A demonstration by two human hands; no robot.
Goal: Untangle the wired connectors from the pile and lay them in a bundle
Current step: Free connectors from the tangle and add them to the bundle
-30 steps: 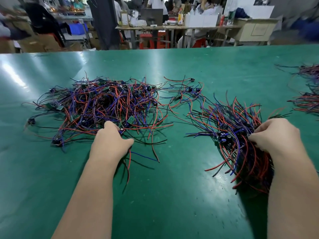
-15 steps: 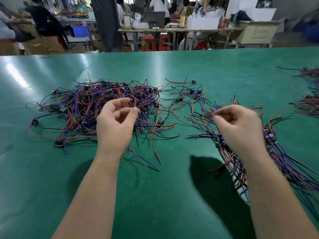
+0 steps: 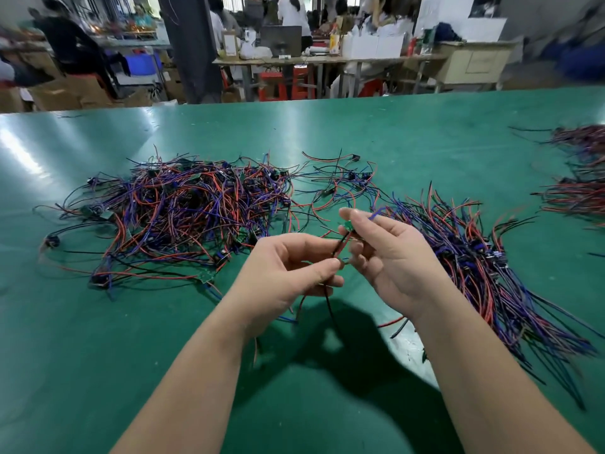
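Wired connector (image 3: 340, 245) is held up between both hands, above the green surface (image 3: 98, 355).

Right hand (image 3: 389, 260): thumb and forefinger pinch the small green board (image 3: 348, 226) at the connector's upper end. The other fingers are loosely curled, palm turned toward the left hand. A short blue lead pokes out past the fingertips.

Left hand (image 3: 288, 267): thumb and forefinger are closed on the black and red leads, just below and left of the right hand's pinch. The fingertips of the two hands nearly meet. Loose ends of the leads hang under the left hand. Cannot tell whether they reach the surface.

Pile (image 3: 183, 217): a tangled heap of red, blue-purple and black wires with small dark parts and green boards. It lies on the surface to the left of and beyond the left hand, apart from it. A thinner scatter of strands (image 3: 343, 181) lies beyond both hands.

Bundle (image 3: 474, 263): wires laid roughly parallel, just right of the right hand and running back alongside the right forearm. Its near edge is partly hidden behind that hand.

More wire heaps (image 3: 582, 191) sit far right of the right hand at the frame edge, blurred. The hands' shadow falls on the surface under the wrists. The background shows benches, red stools (image 3: 281, 83) and people, all soft.
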